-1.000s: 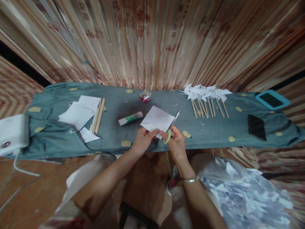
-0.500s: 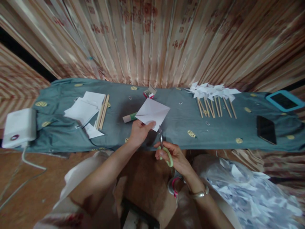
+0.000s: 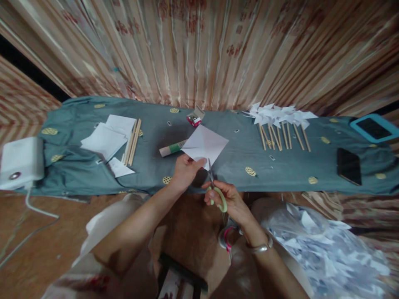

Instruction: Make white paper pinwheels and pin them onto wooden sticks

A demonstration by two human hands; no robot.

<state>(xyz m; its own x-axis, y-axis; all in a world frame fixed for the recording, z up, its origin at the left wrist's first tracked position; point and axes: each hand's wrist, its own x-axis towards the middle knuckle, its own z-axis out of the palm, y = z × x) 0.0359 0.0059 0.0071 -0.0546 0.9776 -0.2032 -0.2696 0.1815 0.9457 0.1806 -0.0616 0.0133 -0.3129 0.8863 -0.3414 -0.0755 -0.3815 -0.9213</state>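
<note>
My left hand (image 3: 185, 170) pinches the near corner of a white square of paper (image 3: 205, 143) and holds it up over the front of the table. My right hand (image 3: 229, 200) grips green-handled scissors (image 3: 215, 189). Their blades point up at the paper's lower corner, right beside my left thumb. A glue stick (image 3: 172, 148) lies on the cloth just left of the paper.
A grey-green cloth (image 3: 93, 174) covers the long table. On it lie a paper stack (image 3: 106, 139) with wooden sticks (image 3: 134, 141), a red staple box (image 3: 193, 119), finished paper pinwheels (image 3: 280, 120), a black phone (image 3: 348, 166) and a blue-cased tablet (image 3: 374, 128). A bag of paper scraps (image 3: 324, 245) sits bottom right.
The scissors swung from lying across the paper's right side to below it, blades now pointing up at its lower corner. My left hand turned the paper and lifted it slightly.
</note>
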